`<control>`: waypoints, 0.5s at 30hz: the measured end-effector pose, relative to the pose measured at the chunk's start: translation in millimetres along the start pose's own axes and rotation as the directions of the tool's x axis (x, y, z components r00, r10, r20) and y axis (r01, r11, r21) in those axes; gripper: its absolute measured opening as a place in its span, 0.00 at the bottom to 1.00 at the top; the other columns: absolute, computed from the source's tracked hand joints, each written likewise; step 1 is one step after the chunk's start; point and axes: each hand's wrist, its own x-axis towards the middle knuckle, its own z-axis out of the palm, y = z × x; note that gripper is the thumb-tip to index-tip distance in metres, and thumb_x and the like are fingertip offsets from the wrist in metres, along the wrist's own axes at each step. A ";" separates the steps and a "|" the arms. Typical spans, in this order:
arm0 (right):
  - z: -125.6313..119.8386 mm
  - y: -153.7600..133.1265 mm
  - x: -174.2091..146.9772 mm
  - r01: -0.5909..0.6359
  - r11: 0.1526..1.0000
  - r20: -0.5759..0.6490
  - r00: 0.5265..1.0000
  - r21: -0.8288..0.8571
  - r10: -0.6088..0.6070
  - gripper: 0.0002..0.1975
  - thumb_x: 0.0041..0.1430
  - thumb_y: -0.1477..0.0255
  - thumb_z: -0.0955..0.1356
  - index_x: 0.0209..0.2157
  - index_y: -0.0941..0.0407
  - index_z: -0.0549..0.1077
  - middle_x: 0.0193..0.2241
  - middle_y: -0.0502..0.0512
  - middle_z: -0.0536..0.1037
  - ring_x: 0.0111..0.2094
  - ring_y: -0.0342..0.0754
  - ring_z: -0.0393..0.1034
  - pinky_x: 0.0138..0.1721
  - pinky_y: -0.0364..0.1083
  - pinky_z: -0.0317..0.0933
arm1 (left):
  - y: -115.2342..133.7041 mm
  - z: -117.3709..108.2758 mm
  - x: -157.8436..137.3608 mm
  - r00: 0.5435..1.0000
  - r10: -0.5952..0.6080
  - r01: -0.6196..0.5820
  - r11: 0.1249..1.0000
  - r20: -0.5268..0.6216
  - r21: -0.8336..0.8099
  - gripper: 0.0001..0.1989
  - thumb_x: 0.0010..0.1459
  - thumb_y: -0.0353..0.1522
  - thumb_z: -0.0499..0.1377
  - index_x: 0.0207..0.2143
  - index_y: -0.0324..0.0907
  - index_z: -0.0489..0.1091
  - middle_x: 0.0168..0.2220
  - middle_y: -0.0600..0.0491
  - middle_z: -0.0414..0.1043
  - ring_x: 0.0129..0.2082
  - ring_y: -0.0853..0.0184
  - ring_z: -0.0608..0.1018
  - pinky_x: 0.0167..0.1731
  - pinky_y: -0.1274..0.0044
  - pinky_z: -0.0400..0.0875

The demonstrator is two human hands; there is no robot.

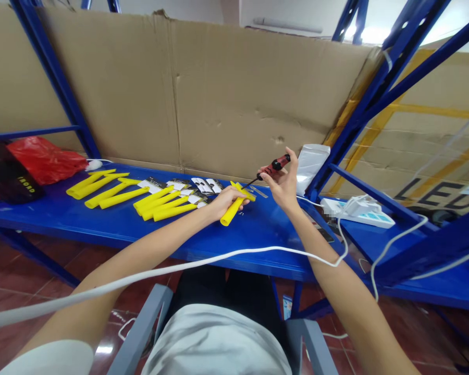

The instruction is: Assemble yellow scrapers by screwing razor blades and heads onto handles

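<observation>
My left hand (225, 202) is closed around a yellow plastic scraper (231, 213) and holds it against the blue table. In my right hand (284, 183) is a screwdriver (276, 165) with a red and black handle, gripped between thumb and fingers. Its shaft slants down to the left, and the tip meets or nearly meets the scraper's head. Whether it sits in a screw is too small to see. Thin metal strips (260, 192) lie just behind the scraper. To the left are several similar yellow scrapers (156, 202), some with black-and-white blade cards (206, 185) by their heads.
A white cable (234, 253) crosses in front of my forearms. At the right, a power strip (357, 213) with plugs stands near a blue rack post. A white pouch (311, 165) leans at the back. A red plastic bag (49, 159) and black bag (10, 174) are far left.
</observation>
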 end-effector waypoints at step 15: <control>-7.3 9.3 9.5 -0.181 0.914 -0.455 0.822 0.363 0.343 0.43 0.55 0.55 0.82 0.59 0.45 0.54 0.39 0.48 0.84 0.29 0.49 0.82 0.33 0.48 0.78 | 29.0 23.5 -23.1 0.980 0.199 -0.199 0.979 0.026 0.033 0.19 0.55 0.22 0.70 0.46 0.41 0.70 0.43 0.50 0.78 0.39 0.65 0.86 0.27 0.80 0.72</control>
